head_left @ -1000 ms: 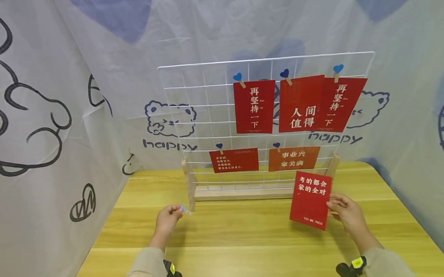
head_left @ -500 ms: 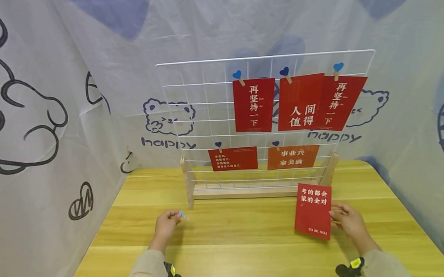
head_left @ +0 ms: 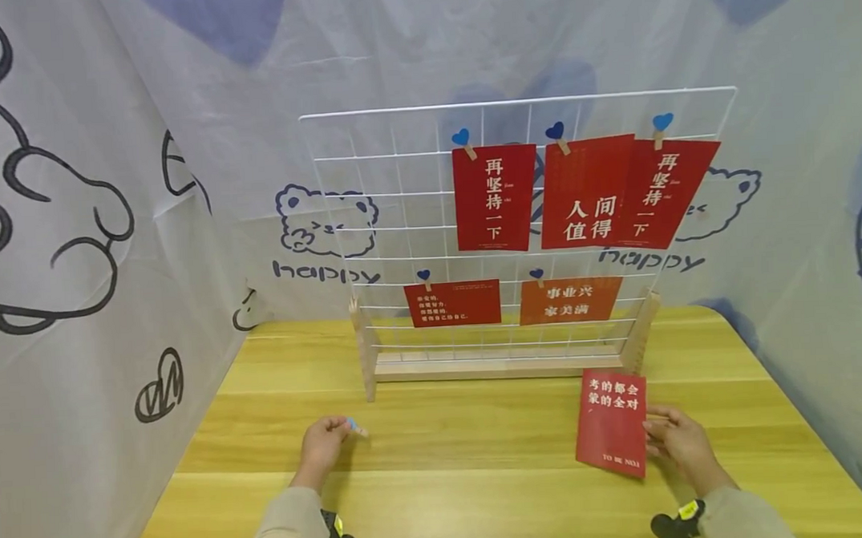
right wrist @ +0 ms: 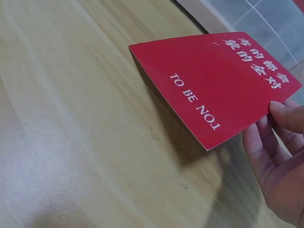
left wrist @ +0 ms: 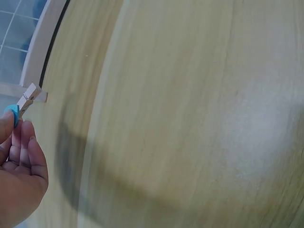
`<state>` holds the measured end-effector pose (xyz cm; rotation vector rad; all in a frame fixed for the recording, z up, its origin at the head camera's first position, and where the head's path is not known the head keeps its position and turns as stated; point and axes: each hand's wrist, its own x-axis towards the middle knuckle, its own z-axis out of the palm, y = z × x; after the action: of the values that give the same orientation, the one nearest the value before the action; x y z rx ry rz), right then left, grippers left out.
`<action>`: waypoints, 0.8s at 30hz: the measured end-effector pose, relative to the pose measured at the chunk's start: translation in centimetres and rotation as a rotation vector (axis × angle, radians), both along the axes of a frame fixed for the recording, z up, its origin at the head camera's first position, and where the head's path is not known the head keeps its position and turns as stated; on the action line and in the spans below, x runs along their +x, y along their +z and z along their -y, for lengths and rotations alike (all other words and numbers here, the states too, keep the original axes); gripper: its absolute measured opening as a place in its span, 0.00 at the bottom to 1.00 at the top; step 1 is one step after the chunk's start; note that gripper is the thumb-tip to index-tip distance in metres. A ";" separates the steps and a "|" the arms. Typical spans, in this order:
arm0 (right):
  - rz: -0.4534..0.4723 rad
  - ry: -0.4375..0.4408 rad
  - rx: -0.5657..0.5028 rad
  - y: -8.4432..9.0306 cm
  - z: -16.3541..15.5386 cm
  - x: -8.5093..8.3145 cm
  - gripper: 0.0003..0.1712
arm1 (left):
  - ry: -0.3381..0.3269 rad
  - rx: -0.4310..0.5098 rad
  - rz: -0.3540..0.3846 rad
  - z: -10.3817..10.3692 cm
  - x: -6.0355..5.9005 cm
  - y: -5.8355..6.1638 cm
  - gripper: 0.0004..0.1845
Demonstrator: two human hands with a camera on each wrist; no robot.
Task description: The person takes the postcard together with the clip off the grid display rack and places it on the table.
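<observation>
My left hand [head_left: 322, 451] pinches a small wooden clothespin [left wrist: 28, 99] by its end with the light blue heart, over the table left of centre. The pin's bare wooden tip points away from the fingers. On the right, my right hand [head_left: 682, 442] holds a red card [head_left: 611, 423] by its right edge, thumb on the printed face. White Chinese characters and "TO BE NO.1" show on it in the right wrist view. The card tilts above the table, casting a shadow below. Behind both hands stands a white wire grid rack [head_left: 399, 194] on a wooden base [head_left: 493, 368].
Three red cards, among them one at the upper left [head_left: 495, 198], hang from heart clothespins in the grid's top row. Lower down hang a small red card [head_left: 453, 304] and an orange card [head_left: 571, 300]. A patterned cloth [head_left: 198, 62] encloses the wooden table [head_left: 467, 444].
Both hands have come down a little toward the table's front, still holding the clothespin and the card. The card now leans back more. The head view has shifted slightly.
</observation>
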<state>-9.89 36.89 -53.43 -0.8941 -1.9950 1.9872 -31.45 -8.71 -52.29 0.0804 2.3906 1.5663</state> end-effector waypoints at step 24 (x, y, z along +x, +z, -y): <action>0.097 0.038 -0.007 -1.5 -0.6 0.2 0.29 | -0.039 -0.059 0.036 -0.6 0.6 -1.4 0.11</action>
<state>-9.66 37.48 -54.93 -0.9785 -2.0728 2.0087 -30.85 -8.16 -53.65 0.0860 2.3909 1.4671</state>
